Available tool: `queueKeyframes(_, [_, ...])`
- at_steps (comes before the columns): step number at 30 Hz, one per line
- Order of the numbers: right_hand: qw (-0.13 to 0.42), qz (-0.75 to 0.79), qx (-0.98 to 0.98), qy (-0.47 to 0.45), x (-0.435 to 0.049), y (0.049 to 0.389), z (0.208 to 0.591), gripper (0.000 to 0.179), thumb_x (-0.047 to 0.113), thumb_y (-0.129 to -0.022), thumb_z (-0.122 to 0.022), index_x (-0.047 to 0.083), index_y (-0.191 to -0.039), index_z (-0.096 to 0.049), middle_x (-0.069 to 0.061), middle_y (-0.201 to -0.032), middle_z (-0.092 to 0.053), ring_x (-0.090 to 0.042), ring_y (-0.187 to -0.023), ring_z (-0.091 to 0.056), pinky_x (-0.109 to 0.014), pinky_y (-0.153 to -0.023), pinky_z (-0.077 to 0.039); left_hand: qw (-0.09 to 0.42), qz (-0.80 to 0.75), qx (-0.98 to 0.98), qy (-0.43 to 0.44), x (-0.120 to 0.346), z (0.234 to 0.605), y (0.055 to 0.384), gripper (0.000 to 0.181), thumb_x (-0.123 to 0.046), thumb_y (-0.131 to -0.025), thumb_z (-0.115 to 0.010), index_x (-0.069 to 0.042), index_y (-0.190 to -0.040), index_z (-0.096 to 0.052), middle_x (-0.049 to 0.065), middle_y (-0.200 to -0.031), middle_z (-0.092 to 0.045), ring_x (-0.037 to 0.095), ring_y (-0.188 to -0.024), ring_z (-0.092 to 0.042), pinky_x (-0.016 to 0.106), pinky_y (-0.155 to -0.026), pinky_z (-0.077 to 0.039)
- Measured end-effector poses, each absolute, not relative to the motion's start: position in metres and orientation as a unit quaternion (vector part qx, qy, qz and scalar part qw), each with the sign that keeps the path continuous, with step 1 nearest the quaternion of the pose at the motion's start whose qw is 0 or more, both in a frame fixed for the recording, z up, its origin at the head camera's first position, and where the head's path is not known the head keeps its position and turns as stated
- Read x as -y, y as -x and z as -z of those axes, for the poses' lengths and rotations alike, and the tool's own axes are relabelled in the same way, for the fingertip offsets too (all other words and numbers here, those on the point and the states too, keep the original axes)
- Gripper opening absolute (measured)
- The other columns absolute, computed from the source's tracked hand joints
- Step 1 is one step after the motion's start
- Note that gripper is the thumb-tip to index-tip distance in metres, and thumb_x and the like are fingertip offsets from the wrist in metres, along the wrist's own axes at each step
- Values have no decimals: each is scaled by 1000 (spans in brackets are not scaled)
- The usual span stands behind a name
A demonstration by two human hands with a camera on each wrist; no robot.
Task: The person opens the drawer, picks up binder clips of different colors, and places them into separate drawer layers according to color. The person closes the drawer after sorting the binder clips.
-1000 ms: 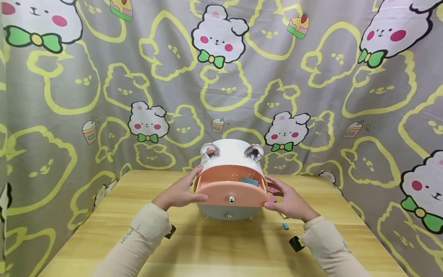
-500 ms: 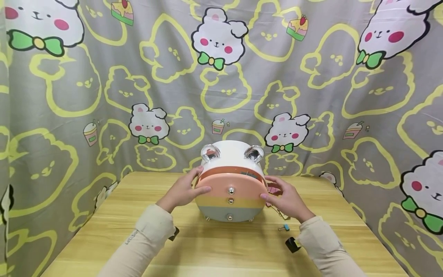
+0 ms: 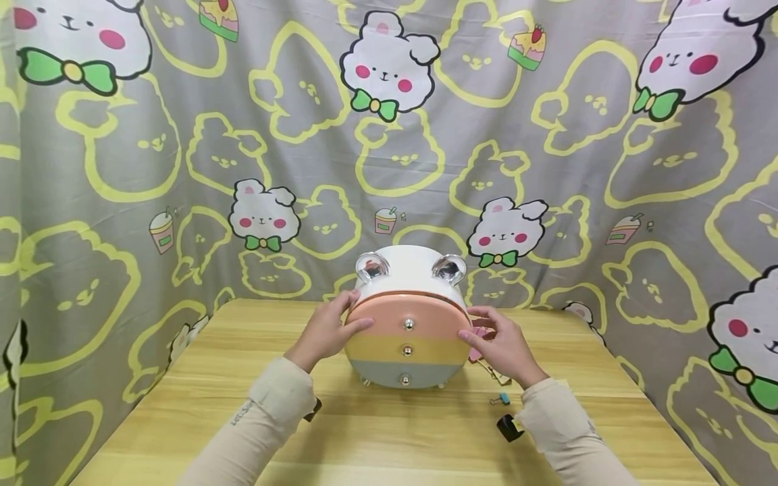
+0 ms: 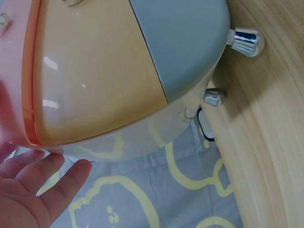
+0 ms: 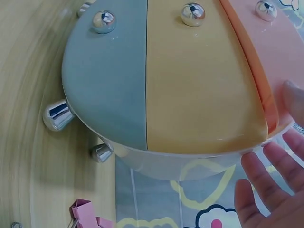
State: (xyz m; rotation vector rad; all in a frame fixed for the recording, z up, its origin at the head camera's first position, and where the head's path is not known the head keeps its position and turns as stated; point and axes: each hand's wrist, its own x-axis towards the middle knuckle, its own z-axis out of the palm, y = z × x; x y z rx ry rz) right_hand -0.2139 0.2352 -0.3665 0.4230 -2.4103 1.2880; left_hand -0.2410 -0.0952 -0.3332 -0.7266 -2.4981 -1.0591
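Note:
A small rounded drawer cabinet [image 3: 404, 270] with a white top and silver ears stands mid-table in the head view. Its pink top drawer [image 3: 425, 310] sits nearly flush, above a yellow drawer [image 3: 377, 349] and a grey-blue drawer [image 3: 377, 372], each with a silver knob. My left hand [image 3: 328, 329] lays its thumb on the pink front's left edge, fingers extended along the cabinet's side. Mirroring it, my right hand [image 3: 503, 345] presses its thumb on the right edge. In both wrist views an orange strip of the pink drawer's edge shows beside the yellow one. The drawer contents are hidden.
Right of the cabinet lie pink binder clips [image 5: 85, 214], partly behind my right hand in the head view. Gold-coloured clips [image 3: 497, 373] and a blue binder clip [image 3: 504, 399] lie nearer me. A patterned curtain [image 3: 389, 169] surrounds the wooden table [image 3: 377, 439].
The pink drawer has slid back into the cabinet under my thumbs, hiding the blue clip inside and uncovering the yellow drawer front. Both hands stay at the cabinet's sides.

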Motion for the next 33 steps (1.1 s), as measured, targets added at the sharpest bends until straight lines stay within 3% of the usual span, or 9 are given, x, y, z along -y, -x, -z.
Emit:
queueKeyframes(5, [209, -452, 855, -146, -233, 215, 366, 40, 23, -86, -76, 6, -119, -62, -14, -113, -65, -27, -99, -64, -31, -76, -53, 187, 369, 873, 258, 95, 335, 243, 30, -26, -85, -75, -7, -101, -57, 18, -133, -56, 34, -121, -53, 47, -90, -46])
queueKeyframes(20, [223, -443, 860, -121, -231, 220, 370, 33, 24, -88, -74, 8, -114, -63, -12, -110, -66, -28, -99, -65, -33, -75, -53, 236, 352, 866, 267, 97, 342, 248, 24, -16, -82, -77, -8, -93, -58, 17, -125, -62, 34, -119, -56, 48, -96, -44])
queueKeyframes(33, [228, -442, 859, -123, -231, 219, 371, 29, 19, -89, -72, 6, -114, -64, -12, -110, -66, -28, -98, -65, -34, -74, -52, 208, 344, 878, 262, 100, 339, 249, 24, -18, -84, -76, -8, -93, -56, 16, -130, -58, 33, -121, -54, 48, -99, -42])
